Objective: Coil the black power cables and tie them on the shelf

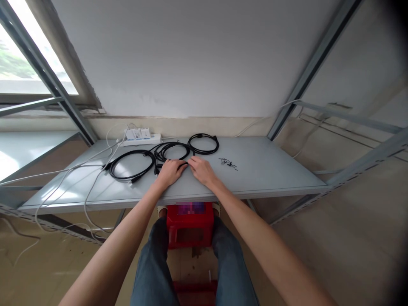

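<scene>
Both hands are close together over the front of a coiled black cable [174, 144] lying on the grey shelf [251, 178]. My left hand [172, 172] is closed on the cable's near side, thumb and fingers pinching it. Beside it, my right hand [199, 168] also has its fingers closed on the cable, though the fingertips are partly hidden. Another black cable coil [132, 163] lies to the left, a connector at its front edge. Behind and to the right is one more coil [204, 143]. Several short black twist ties [228, 162] lie loose right of my hands.
A white power strip [143, 139] with plugged-in adapters stands at the back left. White cords [95, 182] run from it across the shelf's left end and hang over the edge. Metal uprights [306, 80] frame both sides. A red plastic stool [190, 225] stands below, between my legs.
</scene>
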The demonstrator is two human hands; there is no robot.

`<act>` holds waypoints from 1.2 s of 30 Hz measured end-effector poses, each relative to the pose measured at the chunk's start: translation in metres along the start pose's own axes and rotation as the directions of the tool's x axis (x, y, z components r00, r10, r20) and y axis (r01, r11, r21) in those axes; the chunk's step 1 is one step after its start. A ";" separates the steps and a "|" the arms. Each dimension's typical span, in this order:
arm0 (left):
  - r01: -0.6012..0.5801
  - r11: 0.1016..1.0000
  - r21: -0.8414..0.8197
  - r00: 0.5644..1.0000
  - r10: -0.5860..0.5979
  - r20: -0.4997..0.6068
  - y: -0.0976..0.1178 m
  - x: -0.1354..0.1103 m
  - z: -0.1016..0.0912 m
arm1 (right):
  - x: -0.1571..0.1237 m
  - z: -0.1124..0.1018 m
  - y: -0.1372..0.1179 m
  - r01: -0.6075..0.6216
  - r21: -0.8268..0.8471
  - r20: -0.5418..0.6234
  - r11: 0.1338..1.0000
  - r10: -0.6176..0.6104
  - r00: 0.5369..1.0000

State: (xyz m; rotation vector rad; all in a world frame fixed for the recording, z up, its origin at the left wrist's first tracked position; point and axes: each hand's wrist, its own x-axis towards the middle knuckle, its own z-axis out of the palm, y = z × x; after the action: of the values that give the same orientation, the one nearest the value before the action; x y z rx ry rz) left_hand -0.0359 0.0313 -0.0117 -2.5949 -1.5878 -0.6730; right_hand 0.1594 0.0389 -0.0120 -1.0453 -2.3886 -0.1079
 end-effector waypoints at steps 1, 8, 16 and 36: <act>0.000 1.000 0.001 1.000 0.000 0.002 0.000 0.000 0.000 | 0.000 0.000 -0.001 0.022 -0.007 0.001 1.000 -0.022 1.000; 0.001 1.000 -0.002 1.000 -0.001 0.003 0.001 0.000 -0.002 | 0.002 0.002 -0.001 -0.019 0.125 -0.053 0.992 0.026 0.998; 0.012 1.000 -0.018 1.000 -0.012 -0.002 0.000 0.000 -0.001 | 0.007 0.002 0.004 -0.143 0.328 -0.083 0.934 0.179 0.980; 0.004 1.000 -0.013 1.000 -0.004 -0.017 0.000 -0.001 0.001 | 0.013 0.014 0.025 -0.251 0.759 0.083 0.600 0.294 0.952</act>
State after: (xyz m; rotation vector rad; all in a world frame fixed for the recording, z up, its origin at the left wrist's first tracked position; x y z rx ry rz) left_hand -0.0362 0.0313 -0.0127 -2.5884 -1.5898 -0.7064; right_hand 0.1633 0.0686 -0.0205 -0.9212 -1.8521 0.9142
